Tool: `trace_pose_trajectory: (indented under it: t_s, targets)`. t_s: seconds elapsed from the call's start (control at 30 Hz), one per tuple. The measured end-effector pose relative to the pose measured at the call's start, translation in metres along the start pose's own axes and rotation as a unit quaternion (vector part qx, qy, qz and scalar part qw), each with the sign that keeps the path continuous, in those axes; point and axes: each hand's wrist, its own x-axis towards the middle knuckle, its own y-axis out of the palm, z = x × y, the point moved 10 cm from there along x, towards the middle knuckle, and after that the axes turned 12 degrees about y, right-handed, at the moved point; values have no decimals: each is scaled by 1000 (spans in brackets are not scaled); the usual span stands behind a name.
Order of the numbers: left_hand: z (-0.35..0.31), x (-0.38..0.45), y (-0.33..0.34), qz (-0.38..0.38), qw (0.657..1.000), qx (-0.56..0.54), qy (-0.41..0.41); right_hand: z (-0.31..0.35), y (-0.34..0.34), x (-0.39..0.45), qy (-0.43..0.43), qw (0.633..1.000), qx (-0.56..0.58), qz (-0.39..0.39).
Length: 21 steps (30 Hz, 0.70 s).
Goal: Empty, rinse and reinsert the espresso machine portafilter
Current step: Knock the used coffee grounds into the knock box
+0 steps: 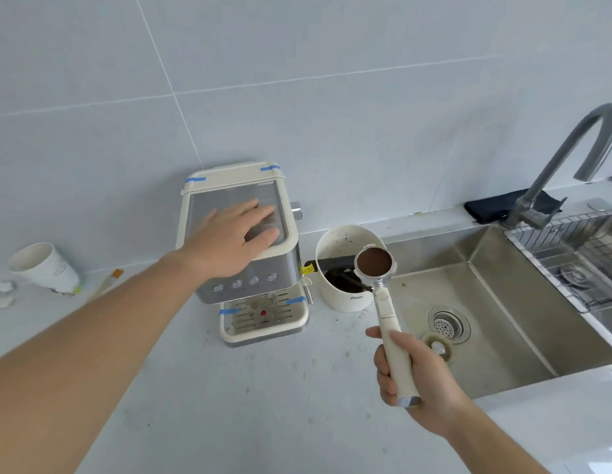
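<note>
Spanning the right side, a steel sink (503, 278) sits sunk in the pale counter (250, 398), with a grey tap (568, 155) arching over it. Left of it stands the coffee machine (244, 268); the left hand (229, 237) lies flat and unclenched on its top. Between machine and sink is a cream tub (345, 268) holding dark grounds. The right hand (414, 378) grips the portafilter (383, 295) by its handle, its basket full of brown coffee, held above the tub's edge.
</note>
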Motion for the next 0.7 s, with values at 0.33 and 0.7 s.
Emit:
trace_pose_trajectory:
  t_s: [0.33,0.7]
  targets:
    - [-1,13,-2,-64,997,-8,-52,65,-34,7,-27,999,-37,-17]
    - [0,12,-3,-83,994,-26,-70,109,-70,50,-47,972,-195,-119]
